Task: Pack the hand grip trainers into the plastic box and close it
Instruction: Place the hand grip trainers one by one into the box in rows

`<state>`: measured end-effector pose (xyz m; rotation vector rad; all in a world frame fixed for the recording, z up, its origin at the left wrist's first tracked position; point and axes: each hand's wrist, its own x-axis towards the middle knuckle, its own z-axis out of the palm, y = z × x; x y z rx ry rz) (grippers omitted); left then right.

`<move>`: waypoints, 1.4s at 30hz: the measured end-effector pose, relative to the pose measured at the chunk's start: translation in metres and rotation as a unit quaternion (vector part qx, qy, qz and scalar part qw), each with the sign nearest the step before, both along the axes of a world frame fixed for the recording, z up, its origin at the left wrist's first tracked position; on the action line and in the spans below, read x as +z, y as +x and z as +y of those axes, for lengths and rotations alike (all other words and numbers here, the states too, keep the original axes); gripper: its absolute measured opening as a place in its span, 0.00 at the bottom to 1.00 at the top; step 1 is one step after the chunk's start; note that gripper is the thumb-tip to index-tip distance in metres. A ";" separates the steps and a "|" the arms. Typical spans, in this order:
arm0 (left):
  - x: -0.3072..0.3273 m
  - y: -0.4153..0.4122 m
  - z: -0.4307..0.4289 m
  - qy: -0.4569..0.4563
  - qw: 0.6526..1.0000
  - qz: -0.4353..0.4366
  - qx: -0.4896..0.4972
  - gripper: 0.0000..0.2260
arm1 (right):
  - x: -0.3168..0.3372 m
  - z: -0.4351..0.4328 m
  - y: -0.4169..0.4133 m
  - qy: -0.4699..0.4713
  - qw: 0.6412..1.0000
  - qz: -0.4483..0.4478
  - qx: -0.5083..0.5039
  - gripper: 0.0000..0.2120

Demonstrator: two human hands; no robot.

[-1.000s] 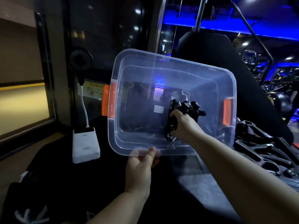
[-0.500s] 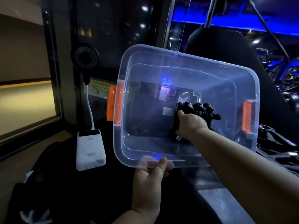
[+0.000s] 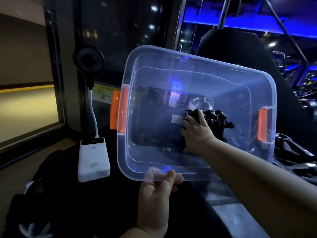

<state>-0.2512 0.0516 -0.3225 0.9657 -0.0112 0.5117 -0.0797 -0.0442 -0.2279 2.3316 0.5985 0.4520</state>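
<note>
Inside clear plastic box (image 3: 197, 69), right hand (image 3: 197, 133) gripping black grip trainers (image 3: 214, 119), left hand (image 3: 154, 194) pinching rim

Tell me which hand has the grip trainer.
The right hand, inside the plastic box, grips the black grip trainer; the left hand only pinches the box's near rim.

Nothing is reading clearly here: faint print is showing on the white power bank (image 3: 93, 158), and characters are running across the yellow sign (image 3: 105, 91) behind it, both too blurred to make out.
</note>
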 end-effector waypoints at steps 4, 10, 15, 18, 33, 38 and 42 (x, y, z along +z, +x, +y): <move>0.000 0.000 0.000 0.005 1.000 0.005 -0.004 0.03 | 0.001 0.002 -0.001 0.008 1.000 0.002 -0.007 0.29; -0.003 0.001 -0.001 -0.001 1.000 -0.004 0.014 0.10 | 0.002 -0.001 -0.001 0.008 1.000 -0.012 0.011 0.34; -0.002 -0.001 -0.002 0.018 0.999 -0.023 0.026 0.14 | 0.012 -0.008 -0.007 0.052 0.997 0.000 0.051 0.42; -0.002 0.000 -0.002 0.026 0.999 -0.020 0.029 0.15 | 0.016 -0.017 -0.023 0.161 0.983 0.017 0.082 0.40; 0.005 -0.002 -0.005 0.091 0.996 0.022 0.010 0.11 | -0.048 -0.146 -0.114 0.555 0.810 -0.157 0.104 0.17; 0.011 -0.004 -0.006 0.096 0.993 0.062 -0.012 0.16 | -0.050 -0.176 -0.120 0.544 0.818 -0.175 0.067 0.22; 0.013 -0.004 -0.007 0.103 0.992 0.076 -0.011 0.17 | -0.059 -0.210 -0.121 0.518 0.831 -0.132 -0.154 0.23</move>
